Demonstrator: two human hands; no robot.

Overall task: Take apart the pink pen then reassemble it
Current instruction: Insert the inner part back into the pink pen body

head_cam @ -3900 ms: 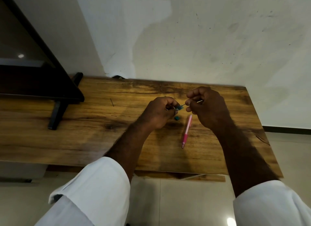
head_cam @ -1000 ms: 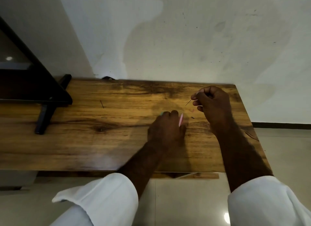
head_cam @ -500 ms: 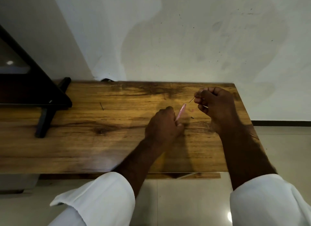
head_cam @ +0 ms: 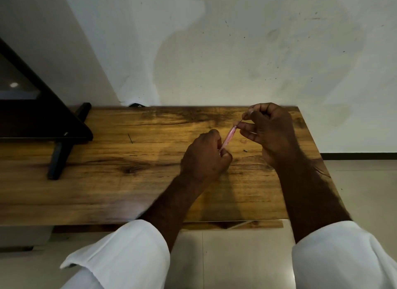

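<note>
My left hand [head_cam: 205, 157] grips the lower end of the pink pen barrel [head_cam: 228, 137], which tilts up and to the right above the wooden table [head_cam: 107, 181]. My right hand [head_cam: 268, 131] pinches a thin refill [head_cam: 241, 122] between thumb and fingers. The refill's tip meets the barrel's upper open end. Most of the refill is hidden inside my right fist. The teal parts seen earlier are not visible.
A black monitor [head_cam: 32, 108] on a black foot [head_cam: 61, 151] stands at the table's left. A small dark speck [head_cam: 245, 150] lies on the wood between my hands. A white wall rises just behind the table; tiled floor lies below its front edge.
My left hand picked the pink barrel up off the table and raised it toward my right hand. The refill tip in my right hand now touches the barrel's open end.
</note>
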